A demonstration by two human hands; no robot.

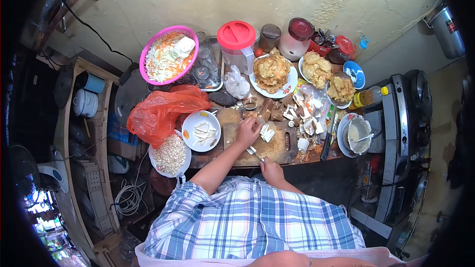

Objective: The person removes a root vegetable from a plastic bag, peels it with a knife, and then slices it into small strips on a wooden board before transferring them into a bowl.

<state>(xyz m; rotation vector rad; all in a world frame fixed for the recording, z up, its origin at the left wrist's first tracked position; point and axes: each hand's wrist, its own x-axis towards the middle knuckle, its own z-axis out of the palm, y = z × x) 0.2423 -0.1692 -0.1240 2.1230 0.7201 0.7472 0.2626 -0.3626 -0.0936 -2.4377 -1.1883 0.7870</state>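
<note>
My right hand [271,170] is closed round the handle of a small knife [254,153], its short blade pointing up and left over the wooden cutting board [230,133]. Further up the board, my left hand [249,131] has its fingers curled together; whatever is in them is hidden. Just right of its fingertips lies a little pile of white cut strips [267,133]. More such strips rest in a white bowl [188,141] left of the board. Brown-skinned chunks [271,111] sit along the board's far edge.
At right are peelings [309,113] and a large black-handled knife [327,141]. A batter bowl [359,136] stands near the stove [398,113]. Fritter plates [284,89], a red-lidded pitcher [236,44] and a pink basin [147,52] line the back. A red plastic bag [166,111] lies left.
</note>
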